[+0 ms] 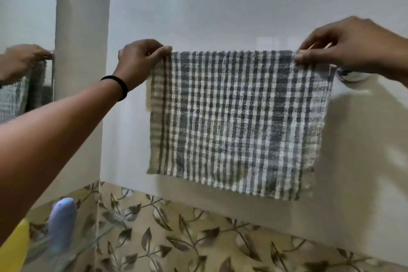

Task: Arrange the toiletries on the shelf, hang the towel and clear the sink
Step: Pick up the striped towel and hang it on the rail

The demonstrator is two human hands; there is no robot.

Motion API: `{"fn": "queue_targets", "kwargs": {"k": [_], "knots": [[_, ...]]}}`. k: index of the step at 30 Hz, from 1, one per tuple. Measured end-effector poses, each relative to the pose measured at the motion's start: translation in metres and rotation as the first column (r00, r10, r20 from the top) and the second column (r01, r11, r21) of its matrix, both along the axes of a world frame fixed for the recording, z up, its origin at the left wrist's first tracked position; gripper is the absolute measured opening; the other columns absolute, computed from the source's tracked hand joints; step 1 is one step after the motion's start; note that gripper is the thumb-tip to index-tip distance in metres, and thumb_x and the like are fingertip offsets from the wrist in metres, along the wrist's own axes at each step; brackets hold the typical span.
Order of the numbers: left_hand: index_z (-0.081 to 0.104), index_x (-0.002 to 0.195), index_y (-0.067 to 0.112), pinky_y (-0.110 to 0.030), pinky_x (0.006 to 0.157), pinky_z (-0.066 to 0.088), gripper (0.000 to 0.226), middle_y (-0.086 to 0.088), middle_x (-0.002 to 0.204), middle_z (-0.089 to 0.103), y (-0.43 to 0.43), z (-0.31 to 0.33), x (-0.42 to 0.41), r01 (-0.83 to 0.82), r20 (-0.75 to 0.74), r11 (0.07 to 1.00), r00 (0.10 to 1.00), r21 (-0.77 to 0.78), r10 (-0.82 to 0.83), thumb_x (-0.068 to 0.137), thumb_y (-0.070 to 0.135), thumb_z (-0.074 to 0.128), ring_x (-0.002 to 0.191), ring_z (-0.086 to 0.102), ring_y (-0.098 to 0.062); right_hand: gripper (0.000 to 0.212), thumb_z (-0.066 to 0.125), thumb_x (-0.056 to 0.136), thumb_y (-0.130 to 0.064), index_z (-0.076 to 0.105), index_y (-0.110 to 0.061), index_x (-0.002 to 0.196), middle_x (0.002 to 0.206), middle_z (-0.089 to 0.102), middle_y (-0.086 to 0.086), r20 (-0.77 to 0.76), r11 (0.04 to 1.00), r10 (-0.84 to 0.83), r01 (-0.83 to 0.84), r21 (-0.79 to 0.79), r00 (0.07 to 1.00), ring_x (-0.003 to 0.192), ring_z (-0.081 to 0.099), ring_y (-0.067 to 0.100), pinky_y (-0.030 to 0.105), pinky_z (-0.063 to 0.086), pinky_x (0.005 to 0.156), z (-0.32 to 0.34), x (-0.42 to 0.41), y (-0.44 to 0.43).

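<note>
Checked towel [238,117] spread flat against the pale glossy wall [242,17], top edge level and taut. Left hand [141,55] pinching the upper left corner between thumb and fingers; right hand [344,44] pinching the upper right corner the same way. Held by both corners, most likely, to keep the cloth wide and unwrinkled while lining up the top edge with a rail. Rail itself hidden behind the fold; only a shiny round mount [353,77] peeking out just below the right hand, touching or nearly touching the towel's right edge. Cannot tell whether the cloth already drapes over a bar or merely hangs from the fingers. Lower edge hanging free above the leaf-patterned tile band [198,238], slanting a little down to the right. Black band [119,86] around the left wrist. Mirror [22,62] at far left, reflecting a hand and checked cloth. Blurred pale blue bottle [61,225] and something yellow [13,247] low at left, well apart from the towel, probably toiletries awaiting the shelf. Sink out of view.
</note>
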State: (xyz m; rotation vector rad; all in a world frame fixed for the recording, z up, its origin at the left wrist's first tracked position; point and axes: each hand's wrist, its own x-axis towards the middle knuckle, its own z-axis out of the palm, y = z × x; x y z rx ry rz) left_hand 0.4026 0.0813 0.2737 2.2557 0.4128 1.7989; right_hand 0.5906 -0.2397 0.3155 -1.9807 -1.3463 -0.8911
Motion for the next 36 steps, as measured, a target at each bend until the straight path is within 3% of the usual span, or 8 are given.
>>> {"fn": "queue_targets", "kwargs": {"k": [5,9,13,18,22,27,32,36], "knots": [[0.066,0.074,0.035,-0.056,0.107,0.035,0.025,0.021,0.065,0.064,0.013,-0.003,0.004,0.109,0.054,0.990,0.993,-0.093,-0.104,0.085,0.054,0.055,0.087,0.057,-0.011,0.018,0.067,0.081,-0.037,0.073,-0.029,0.096,0.077,0.068,-0.013,0.008,0.993,0.073,-0.074,0.095,0.997,0.065,0.059,-0.003,0.015,0.040,0.056,-0.007,0.003,-0.002],[0.061,0.061,0.030,-0.054,0.107,0.035,0.036,0.006,0.068,0.059,0.015,0.006,0.009,0.096,0.098,0.982,0.992,-0.163,-0.081,0.080,0.059,0.056,0.082,0.053,-0.018,0.024,0.065,0.084,-0.038,0.073,-0.022,0.099,0.083,0.068,-0.002,0.064,0.983,0.058,-0.069,0.170,0.996,0.069,0.055,-0.003,0.016,0.043,0.063,-0.009,0.007,0.001],[0.060,0.059,0.022,-0.044,0.089,0.032,0.045,0.004,0.061,0.054,0.013,0.016,0.011,0.098,0.059,0.967,0.994,-0.235,-0.087,0.076,0.063,0.057,0.066,0.049,-0.021,0.027,0.065,0.084,-0.038,0.073,-0.016,0.099,0.086,0.069,0.004,0.043,0.970,0.080,-0.087,0.225,0.996,0.072,0.059,0.005,0.012,0.044,0.059,-0.003,0.009,0.003],[0.065,0.058,0.030,-0.056,0.104,0.036,0.039,0.008,0.060,0.058,0.013,0.018,0.008,0.106,0.031,0.963,0.994,-0.250,-0.101,0.073,0.065,0.059,0.057,0.053,-0.018,0.029,0.067,0.081,-0.040,0.073,-0.019,0.101,0.089,0.069,0.004,0.026,0.972,0.068,-0.072,0.223,0.997,0.078,0.061,0.013,0.014,0.045,0.061,0.002,0.012,0.003],[0.069,0.084,0.032,-0.053,0.100,0.045,0.030,0.004,0.090,0.069,0.008,0.017,0.004,0.175,0.098,0.964,0.983,-0.200,-0.158,0.074,0.059,0.062,0.081,0.060,-0.016,0.028,0.063,0.085,-0.042,0.072,-0.021,0.102,0.093,0.073,0.010,0.030,0.986,0.068,-0.071,0.151,0.997,0.082,0.067,0.024,0.038,0.053,0.084,0.001,0.011,-0.002],[0.070,0.080,0.037,-0.054,0.106,0.038,0.041,-0.001,0.102,0.073,0.009,0.005,-0.002,0.207,0.048,0.965,0.978,-0.159,-0.202,0.076,0.072,0.049,0.102,0.066,-0.022,0.032,0.053,0.091,-0.045,0.072,-0.023,0.105,0.100,0.072,0.002,0.064,0.989,0.050,-0.058,0.137,0.997,0.076,0.063,0.010,0.018,0.048,0.077,-0.002,0.009,-0.005],[0.064,0.073,0.038,-0.043,0.111,0.025,0.032,0.020,0.072,0.062,0.024,-0.003,0.009,0.054,0.081,0.991,0.996,-0.120,-0.045,0.084,0.064,0.048,0.069,0.058,0.013,0.053,0.048,0.083,-0.061,0.073,-0.018,0.100,0.086,0.072,0.013,0.098,0.997,-0.036,0.029,0.076,0.995,0.083,0.066,0.031,0.044,0.050,0.081,-0.006,0.005,-0.003],[0.065,0.109,0.027,-0.049,0.116,0.001,0.040,0.013,0.095,0.066,0.014,-0.010,0.006,-0.007,0.028,0.995,1.000,-0.103,0.010,0.092,0.054,0.041,0.122,0.052,-0.013,0.062,0.041,0.083,-0.069,0.070,-0.018,0.104,0.079,0.071,0.015,0.170,0.989,-0.104,0.084,0.119,0.980,0.069,0.065,0.030,0.043,0.052,0.073,-0.014,0.007,-0.002]]}}
